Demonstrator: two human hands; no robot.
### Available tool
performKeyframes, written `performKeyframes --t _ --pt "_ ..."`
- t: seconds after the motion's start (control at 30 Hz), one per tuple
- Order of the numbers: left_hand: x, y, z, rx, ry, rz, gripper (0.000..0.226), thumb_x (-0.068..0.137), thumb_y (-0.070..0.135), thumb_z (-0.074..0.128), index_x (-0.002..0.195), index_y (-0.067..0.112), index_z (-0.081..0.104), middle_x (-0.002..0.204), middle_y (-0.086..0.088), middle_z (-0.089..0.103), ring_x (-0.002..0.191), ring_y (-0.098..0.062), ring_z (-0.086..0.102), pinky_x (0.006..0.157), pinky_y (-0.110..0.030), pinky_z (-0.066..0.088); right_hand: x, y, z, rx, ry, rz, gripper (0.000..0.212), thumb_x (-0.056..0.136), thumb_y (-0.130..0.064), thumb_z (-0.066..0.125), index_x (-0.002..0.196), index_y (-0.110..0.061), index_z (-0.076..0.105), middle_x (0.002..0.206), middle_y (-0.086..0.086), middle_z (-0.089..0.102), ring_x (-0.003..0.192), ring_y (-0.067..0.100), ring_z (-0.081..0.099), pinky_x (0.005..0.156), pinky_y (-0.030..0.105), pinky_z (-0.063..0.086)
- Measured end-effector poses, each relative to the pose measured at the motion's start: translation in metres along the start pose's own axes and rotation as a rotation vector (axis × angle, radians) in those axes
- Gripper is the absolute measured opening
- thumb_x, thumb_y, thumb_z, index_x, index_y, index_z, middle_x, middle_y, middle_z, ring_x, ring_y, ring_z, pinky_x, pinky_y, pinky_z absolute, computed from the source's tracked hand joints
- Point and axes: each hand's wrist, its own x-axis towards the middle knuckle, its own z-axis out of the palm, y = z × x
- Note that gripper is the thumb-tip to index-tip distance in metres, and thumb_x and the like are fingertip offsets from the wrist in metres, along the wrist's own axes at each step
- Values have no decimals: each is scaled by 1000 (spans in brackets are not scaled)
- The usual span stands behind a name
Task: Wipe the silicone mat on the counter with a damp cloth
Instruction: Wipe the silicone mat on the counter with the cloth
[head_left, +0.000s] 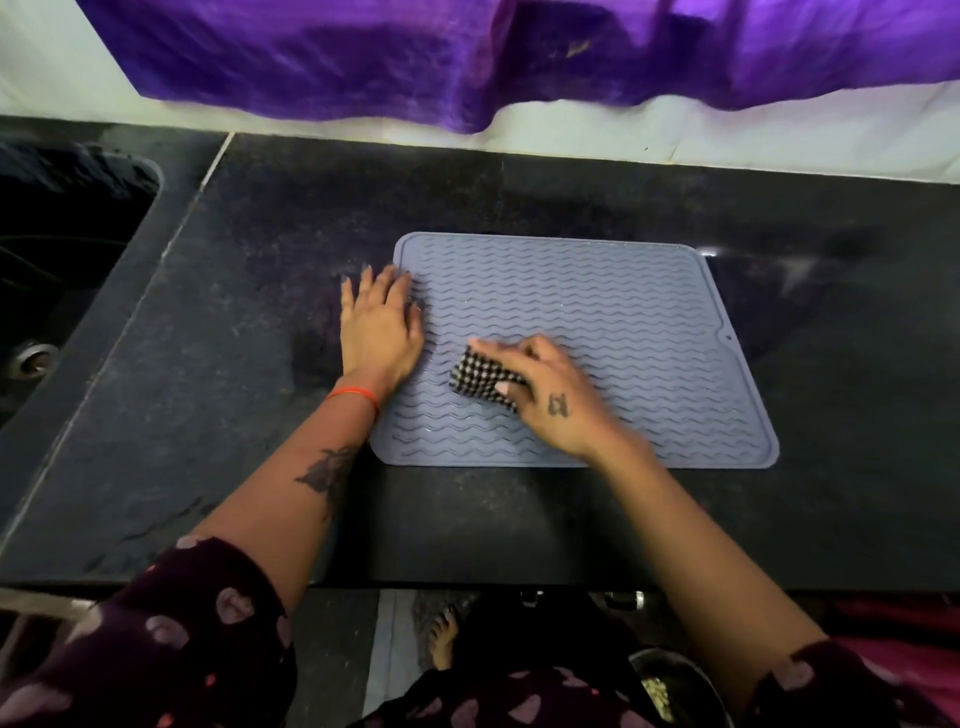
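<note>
from the head view, the grey mat (597, 332) lies flat on the dark counter (260, 415). the left hand (382, 325) presses its edge with fingers spread, and the right hand (550, 395) has its grip pinching the checked cloth (480, 378) on the mat. if the left hand lifts, the mat could slide.

The dark worktop (519, 197) lies bare around the grey mat (597, 312), with open strips above it, to its right and along the lower edge. The left hand (379, 332) lies flat across the mat's left border; the right hand (550, 395) holds a checked cloth (480, 376) low on the mat. A sink (62, 249) opens at the left of the frame, and purple fabric (467, 52) hangs across the top.
</note>
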Motion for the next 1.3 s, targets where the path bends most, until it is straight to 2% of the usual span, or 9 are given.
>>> performKeyframes --t 0.1,0.2,0.27,0.47,0.63,0.9,1.03,1.13,1.3 --pt "1 -1 0 22 20 -2 46 94 21 42 138 8 41 147 -12 37 141 -32 21 116 -44 -1 -3 9 12 -5 32 -32 49 94 -21 48 137 -41 38 110 4 49 99 21 45 85 33 41" --pt "2 0 1 19 34 -1 44 94 20 42 136 7 43 146 -13 39 140 -33 23 116 -45 -1 3 26 -3 108 -100 -35 50 93 -17 52 136 -40 40 105 -1 49 96 13 45 79 23 33" --pt "2 0 1 7 52 -15 43 94 18 42 136 6 44 145 -13 40 140 -34 23 116 -44 -1 8 38 -16 44 -140 6 47 93 -19 53 134 -40 44 110 0 53 103 17 48 81 26 35" --pt "4 -2 2 -19 77 -16 43 95 19 37 134 5 46 144 -15 42 139 -35 25 116 -46 1 34 -4 -5 76 133 -27 47 91 -13 52 132 -36 48 107 4 51 99 20 47 82 32 42" --pt "3 -6 2 -45 98 -69 45 92 20 34 132 4 49 143 -16 43 138 -35 27 116 -46 3 46 -26 30 -123 70 -62 47 96 -19 43 138 -39 39 107 6 49 99 24 45 86 39 41" --pt "1 -4 1 -51 113 -83 42 98 26 35 132 5 49 143 -15 42 139 -33 26 116 -43 0 27 21 -14 -80 -48 108 44 96 -20 45 137 -36 42 116 6 52 107 24 49 79 25 35" --pt "2 -3 2 -24 91 -68 46 98 30 34 132 3 49 142 -16 44 138 -34 27 117 -45 2 21 32 -35 -27 146 254 45 93 -17 48 136 -31 43 127 11 52 115 29 49 89 29 37" --pt "2 -3 2 -14 84 -67 48 98 33 33 132 3 49 142 -16 43 138 -34 27 117 -45 2 16 12 -23 59 183 224 48 94 -22 48 140 -30 36 124 13 48 104 24 48 81 26 35" --pt "0 -6 1 5 77 -69 58 93 42 28 131 5 49 142 -15 44 138 -33 27 117 -45 2 -9 -3 20 -222 116 117 58 94 -39 46 146 -31 22 118 14 43 102 25 44 84 35 39"
